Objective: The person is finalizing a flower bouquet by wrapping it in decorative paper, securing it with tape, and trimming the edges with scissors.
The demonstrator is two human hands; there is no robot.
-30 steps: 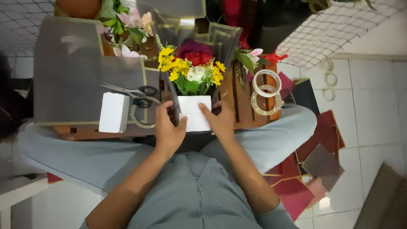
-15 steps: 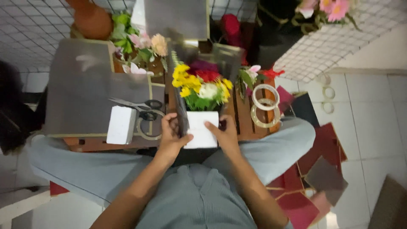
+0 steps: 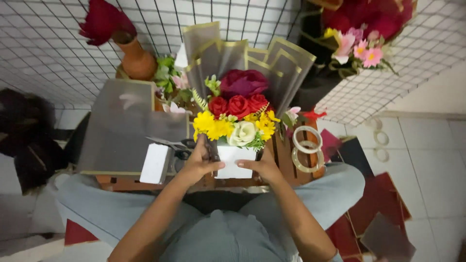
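Observation:
A white foam block (image 3: 234,160) stands on a low wooden crate table (image 3: 286,155), stuck with red, yellow and white flowers (image 3: 238,116). My left hand (image 3: 199,162) holds the block's left side, thumb across its front, next to a dark strip of wrapping. My right hand (image 3: 264,167) grips the block's lower right edge. Grey translucent wrapping sheets with gold edges (image 3: 252,63) fan out behind the flowers.
A second white foam block (image 3: 155,163), scissors (image 3: 174,144) and a stack of grey sheets (image 3: 128,126) lie on the left. Two tape rolls (image 3: 307,148) sit on the right. A terracotta vase (image 3: 137,60), wire grid panels (image 3: 58,43), another bouquet (image 3: 361,34) and red and dark paper sheets (image 3: 374,208) surround me.
The camera has tilted up and closer, showing more of the grid wall and vase. Both hands stay on the flower block, with the left thumb now across its front.

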